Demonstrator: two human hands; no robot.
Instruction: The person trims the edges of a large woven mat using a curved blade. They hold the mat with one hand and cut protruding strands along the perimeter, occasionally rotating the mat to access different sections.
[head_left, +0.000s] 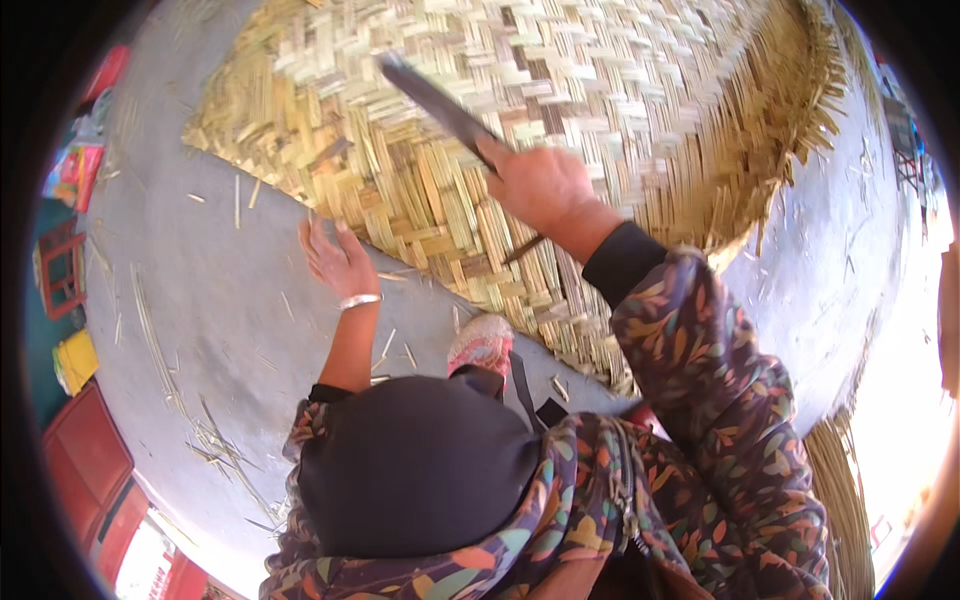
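Note:
A big woven mat of pale bamboo strips (560,110) lies on the grey concrete floor (220,300). My right hand (540,185) is raised over the mat and grips the handle of a long dark blade (435,100) that points up and left, blurred. My left hand (338,258), with a silver bangle at the wrist, presses flat on the mat's near edge with fingers spread. My foot in a pink shoe (482,342) rests on the mat's edge below the hands. A dark cloth covers my knee.
Loose bamboo slivers (215,435) lie scattered on the floor at the left. Red boxes (85,465) and a yellow item (75,360) stand along the left rim. Another woven edge (840,490) shows at the lower right.

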